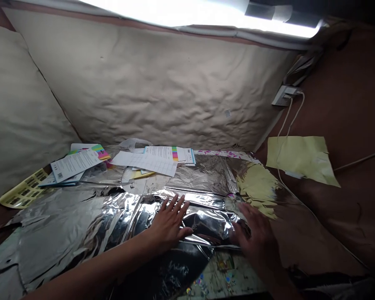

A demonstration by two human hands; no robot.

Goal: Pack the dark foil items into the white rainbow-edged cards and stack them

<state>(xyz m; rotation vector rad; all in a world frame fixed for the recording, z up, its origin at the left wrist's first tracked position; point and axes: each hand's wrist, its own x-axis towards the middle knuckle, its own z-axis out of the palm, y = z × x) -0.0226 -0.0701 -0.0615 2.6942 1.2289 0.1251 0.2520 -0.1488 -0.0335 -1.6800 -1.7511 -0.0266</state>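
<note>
My left hand (170,221) lies flat on a shiny silver foil sheet (203,223), its fingers spread and pointing away from me. Over the right end of that foil is my right hand (258,233), fingers slightly bent and thumb apart. It seems to touch the foil's edge; whether anything is pinched there does not show. The foil is smooth and creased, with more crumpled silver sheeting (59,225) stretching to the left. A dark reflective part (171,271) hangs toward me below my left hand.
Printed cards (78,164) and a white gridded sheet (145,162) lie at the back. A yellow label sheet (25,189) is at far left. Yellow paper (300,158) and a white cable (290,191) are on the right. A wall socket (286,96) and a bright tube light (175,12) are above.
</note>
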